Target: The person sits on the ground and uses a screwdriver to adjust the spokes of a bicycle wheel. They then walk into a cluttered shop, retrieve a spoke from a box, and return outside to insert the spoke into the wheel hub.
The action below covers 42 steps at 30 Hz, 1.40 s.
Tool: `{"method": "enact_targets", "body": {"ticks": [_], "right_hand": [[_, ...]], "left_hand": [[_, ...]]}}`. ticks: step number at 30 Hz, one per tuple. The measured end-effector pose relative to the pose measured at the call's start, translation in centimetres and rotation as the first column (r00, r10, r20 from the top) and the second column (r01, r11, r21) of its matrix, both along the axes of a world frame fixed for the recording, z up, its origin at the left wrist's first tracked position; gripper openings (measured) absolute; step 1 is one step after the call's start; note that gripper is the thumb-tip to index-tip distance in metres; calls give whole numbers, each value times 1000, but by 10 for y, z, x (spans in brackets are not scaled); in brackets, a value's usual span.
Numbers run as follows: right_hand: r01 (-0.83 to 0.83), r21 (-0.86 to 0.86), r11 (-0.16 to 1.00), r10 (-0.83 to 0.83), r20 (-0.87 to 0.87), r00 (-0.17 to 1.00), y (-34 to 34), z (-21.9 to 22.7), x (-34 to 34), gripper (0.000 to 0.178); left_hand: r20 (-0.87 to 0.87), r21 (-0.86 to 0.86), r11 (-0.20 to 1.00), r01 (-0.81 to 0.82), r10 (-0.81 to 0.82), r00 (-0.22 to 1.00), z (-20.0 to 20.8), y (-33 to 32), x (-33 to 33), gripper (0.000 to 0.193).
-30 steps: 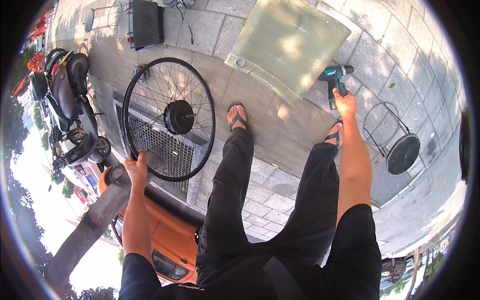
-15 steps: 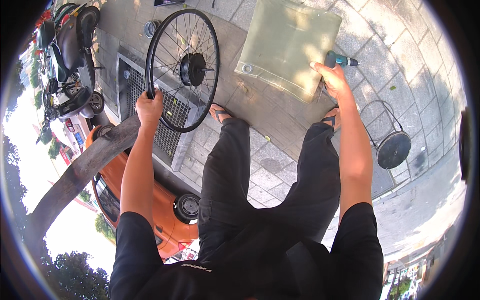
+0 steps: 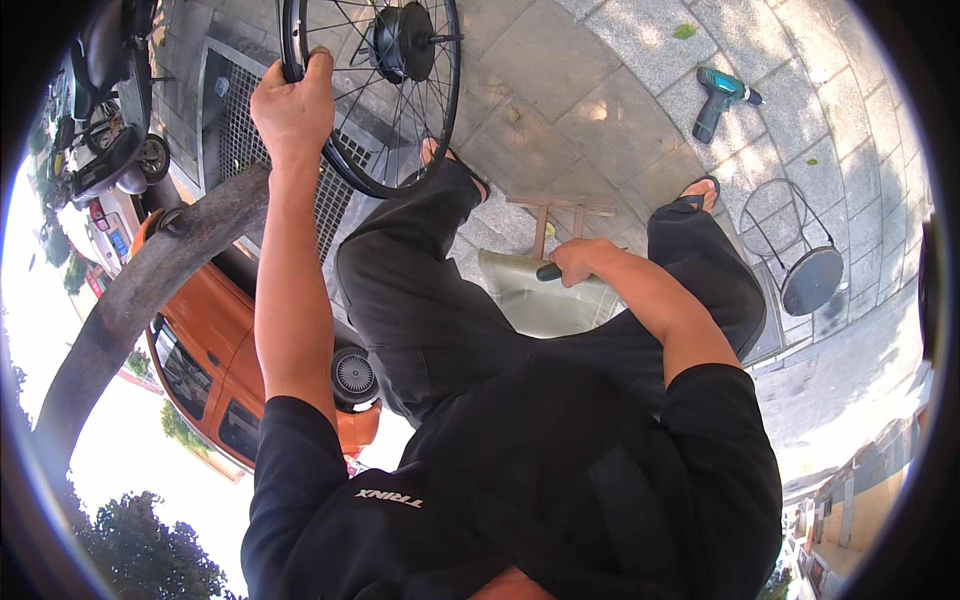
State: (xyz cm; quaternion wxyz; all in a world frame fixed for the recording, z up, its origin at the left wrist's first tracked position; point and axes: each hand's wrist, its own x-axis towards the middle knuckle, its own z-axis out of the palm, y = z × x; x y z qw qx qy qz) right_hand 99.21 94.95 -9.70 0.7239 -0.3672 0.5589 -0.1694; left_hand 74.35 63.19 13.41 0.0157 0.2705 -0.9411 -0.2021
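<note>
At the upper left my left hand [image 3: 295, 105] grips the rim of a black spoked bicycle wheel [image 3: 451, 100], thumb over the edge. The wheel stands upright with a thick black hub [image 3: 402, 43], and its top is cut off by the picture's edge. My right hand [image 3: 583, 261] is between my thighs, closed round a dark green handle [image 3: 548, 272] whose other end is hidden. Below that hand is a pale green canvas [image 3: 545, 305], partly covered by my legs. Wooden bars [image 3: 541, 230] show just beyond it, like a folding stool's frame.
A teal cordless drill [image 3: 715, 103] lies on the paving ahead of my right foot. A round black-topped stool [image 3: 812, 280] with thin metal legs is tipped over at the right. A metal grate [image 3: 240, 110], tree trunk [image 3: 150, 290], orange car [image 3: 205, 370] and scooters [image 3: 110, 130] are at the left.
The canvas has come from the ground ahead to between my thighs, and my right hand has moved inward and nearer. My knees have spread. My left hand still holds the wheel, which now appears higher in view.
</note>
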Motion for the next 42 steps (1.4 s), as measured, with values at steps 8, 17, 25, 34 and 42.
{"method": "enact_targets", "body": {"ticks": [8,17,25,34,42], "right_hand": [[34,191,981,-55,102,993,-18,-35,-53,40],[489,-355,797,-590,-631,504,-47,7,-160,26],[580,-615,533,-844,-432,318,-47,206,-108,31],[759,-556,339,-919,-21,394,-55,192,-138,39],[726,-577,374,-858,-512,36,-48,65,-193,52]], "left_hand": [[-179,468,872,-147,257,950,-16,30,49,35],[-373,633,774,6,298,879,-51,37,137,37],[-488,573,811,119,220,845,-84,40,163,42],[-444,716,661,227,180,878,-76,74,177,56],[-411,501,818,284,-64,909,-43,61,149,59]]}}
